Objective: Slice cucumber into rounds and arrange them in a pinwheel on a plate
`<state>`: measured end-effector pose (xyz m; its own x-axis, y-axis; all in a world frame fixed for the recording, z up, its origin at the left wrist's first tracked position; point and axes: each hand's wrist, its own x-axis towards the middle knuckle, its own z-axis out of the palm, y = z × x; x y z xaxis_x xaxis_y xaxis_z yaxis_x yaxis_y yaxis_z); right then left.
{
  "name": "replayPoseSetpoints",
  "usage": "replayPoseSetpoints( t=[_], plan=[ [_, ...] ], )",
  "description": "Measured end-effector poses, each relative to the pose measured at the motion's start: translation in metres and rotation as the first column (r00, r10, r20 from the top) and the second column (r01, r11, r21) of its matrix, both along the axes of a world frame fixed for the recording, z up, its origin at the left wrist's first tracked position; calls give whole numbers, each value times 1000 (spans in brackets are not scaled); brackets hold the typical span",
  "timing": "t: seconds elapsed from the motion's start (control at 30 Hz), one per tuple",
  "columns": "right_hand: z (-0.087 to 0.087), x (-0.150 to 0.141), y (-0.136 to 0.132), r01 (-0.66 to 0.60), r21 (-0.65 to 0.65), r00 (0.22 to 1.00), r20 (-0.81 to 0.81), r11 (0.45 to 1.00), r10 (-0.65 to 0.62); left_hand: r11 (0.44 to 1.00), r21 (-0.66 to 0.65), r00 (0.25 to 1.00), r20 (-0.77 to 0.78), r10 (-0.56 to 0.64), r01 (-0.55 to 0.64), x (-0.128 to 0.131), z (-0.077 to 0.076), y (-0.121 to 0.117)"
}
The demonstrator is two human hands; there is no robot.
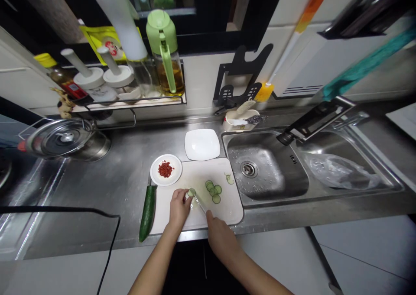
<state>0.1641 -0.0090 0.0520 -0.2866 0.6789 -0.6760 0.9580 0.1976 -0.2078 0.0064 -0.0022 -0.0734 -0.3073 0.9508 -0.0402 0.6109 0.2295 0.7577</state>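
A cucumber piece point(191, 192) is near the middle of the board point(198, 170). The left hand point(179, 207) pinches it in its fingers. The right hand point(222, 236) has its fingers wrapped round a knife point(200, 204), with the blade right at the piece. To the right, some round slices point(213, 191) lie in a bunch, with thin curly bits point(230, 180) past them. A long cucumber point(148, 212) lies by the board's left edge. Farther back are a plate point(156, 174) of red bits point(165, 169) and a white dish point(202, 144). The sink point(273, 169) is on the right.
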Motion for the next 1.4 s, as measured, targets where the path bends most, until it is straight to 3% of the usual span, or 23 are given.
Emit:
replayPoseSetpoints(
  t=[0.43, 0.83, 0.93, 1.1, 1.23, 1.4],
  plan=[
    [8, -7, 7, 58, -83, 998, -31, 995, -61, 1000, -3, 1000, 5, 5, -5, 1, 2, 2],
    [-19, 32, -22, -20, -38, 1000, 4, 999, 21, 996, -76, 998, 29, 54, -51, 4, 12, 7],
    [-20, 41, -23, -22, -55, 1000, 16, 998, 23, 986, -144, 993, 67, 100, -89, 3, 17, 9],
    [-9, 48, -21, -3, -106, 1000, 20, 994, 5, 943, -196, 961, 8, 275, -269, -14, 23, 12],
    [-8, 50, -22, -8, -98, 1000, 19, 995, 10, 945, -137, 954, -93, 286, -297, -28, 19, 10],
    [-12, 50, -21, -10, -134, 1000, 26, 991, 14, 982, 7, 964, -188, 187, -189, -19, 16, 9]
  ],
)
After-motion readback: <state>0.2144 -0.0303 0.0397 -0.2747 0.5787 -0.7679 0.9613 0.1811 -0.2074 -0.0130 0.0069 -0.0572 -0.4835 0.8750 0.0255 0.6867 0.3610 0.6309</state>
